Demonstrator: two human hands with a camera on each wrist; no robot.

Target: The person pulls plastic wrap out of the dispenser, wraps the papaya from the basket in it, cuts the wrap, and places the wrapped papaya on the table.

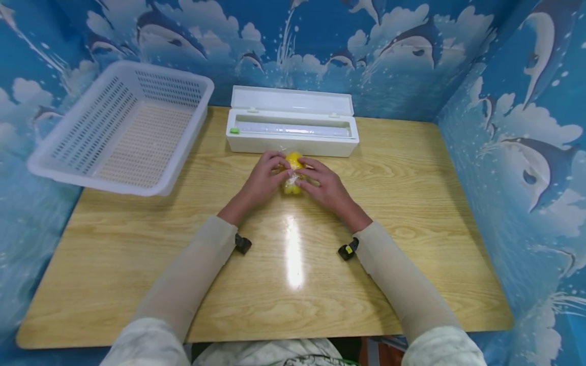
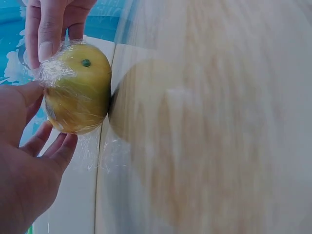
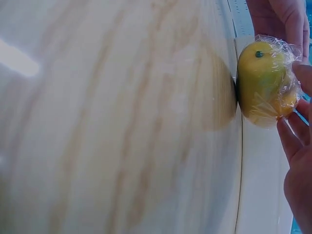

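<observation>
A yellow fruit [image 1: 293, 189] with a small green stem spot, which looks like an orange, rests on the table in clear cling film. More yellow shows at its far end, possibly a second fruit. My left hand [image 1: 267, 175] holds it from the left, thumb and fingertips on the bunched film. From the other side my right hand [image 1: 323, 184] grips it, fingers bent over the top. In the left wrist view the film [image 2: 56, 72] is gathered in a crinkled clump on the fruit [image 2: 87, 97]. The right wrist view shows the fruit [image 3: 261, 83] touching the tabletop.
Behind the hands stands a white cling-film box [image 1: 293, 145], lid [image 1: 293, 99] raised, with a roll [image 1: 293, 129] inside and a green tab at its left. A white plastic basket [image 1: 183, 152] sits at the back left. Dolphin-print cloth [image 1: 302, 46] hangs around the wooden table [image 1: 412, 203].
</observation>
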